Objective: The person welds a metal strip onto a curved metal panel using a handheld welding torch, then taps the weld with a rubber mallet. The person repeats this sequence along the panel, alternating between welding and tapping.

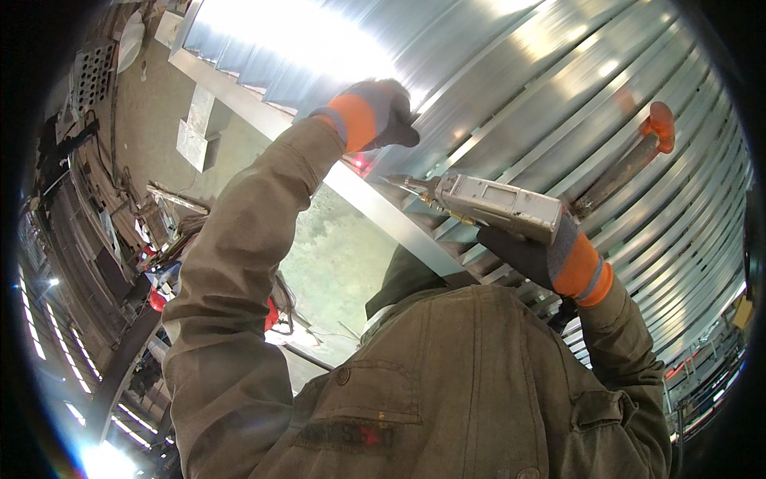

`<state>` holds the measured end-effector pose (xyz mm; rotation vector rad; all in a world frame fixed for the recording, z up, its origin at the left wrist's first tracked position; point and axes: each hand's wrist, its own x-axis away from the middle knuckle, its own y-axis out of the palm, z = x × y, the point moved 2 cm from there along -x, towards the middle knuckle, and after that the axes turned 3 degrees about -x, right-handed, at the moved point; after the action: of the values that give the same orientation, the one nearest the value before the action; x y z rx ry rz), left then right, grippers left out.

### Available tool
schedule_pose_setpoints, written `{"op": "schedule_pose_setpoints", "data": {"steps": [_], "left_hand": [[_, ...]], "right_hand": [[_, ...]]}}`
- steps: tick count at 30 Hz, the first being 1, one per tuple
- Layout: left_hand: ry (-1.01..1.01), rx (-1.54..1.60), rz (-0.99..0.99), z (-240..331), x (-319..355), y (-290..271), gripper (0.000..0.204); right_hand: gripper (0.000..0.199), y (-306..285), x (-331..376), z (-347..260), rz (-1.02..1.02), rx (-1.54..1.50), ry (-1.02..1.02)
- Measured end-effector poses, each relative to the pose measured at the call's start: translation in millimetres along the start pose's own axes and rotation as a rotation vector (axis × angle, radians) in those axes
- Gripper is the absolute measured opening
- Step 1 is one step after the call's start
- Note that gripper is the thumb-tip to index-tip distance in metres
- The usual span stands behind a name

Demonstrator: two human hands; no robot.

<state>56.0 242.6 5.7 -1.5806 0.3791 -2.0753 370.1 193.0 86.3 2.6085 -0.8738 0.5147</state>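
My right hand (531,259), in a grey, black and orange work glove, grips a handheld welding gun (503,203) with a boxy silver body. Its narrow nozzle points left toward the edge of a slatted metal panel (511,120). A small red light spot shows on the metal just left of the nozzle tip. Above that spot, my left hand (379,116), gloved alike, rests at the panel with its fingers curled. What those fingers hold, if anything, is hidden. A flat metal frame bar (383,215) runs along the panel's near-left edge, beneath both hands.
An orange-headed mallet (626,164) lies across the slats to the right of the gun. Beyond the frame, a bent sheet-metal piece (197,132) stands on the concrete floor (159,96). Cables and scrap clutter the left side. Strong glare covers the panel's upper left.
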Motion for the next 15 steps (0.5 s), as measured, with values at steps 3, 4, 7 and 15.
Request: {"op": "schedule_pose_setpoints", "data": {"steps": [3,4,7,15], "left_hand": [[0.052,-0.01,0.065,2.1,3.6,-2.4,0.043],[0.043,-0.009,0.069,2.4,4.9,-2.3,0.043],[-0.008,-0.042,-0.028,4.9,0.4,-4.6,0.042],[-0.053,0.082,-0.047,2.3,0.6,-2.8,0.038]], "right_hand": [[0.041,-2.0,0.0,0.2,-0.039,0.051,0.101],[0.041,-2.7,-0.9,-0.1,-0.047,0.096,0.121],[0.042,-2.9,-5.1,0.9,-0.071,0.209,0.211],[0.043,4.9,-11.3,20.7,-0.075,-0.009,0.148]]}}
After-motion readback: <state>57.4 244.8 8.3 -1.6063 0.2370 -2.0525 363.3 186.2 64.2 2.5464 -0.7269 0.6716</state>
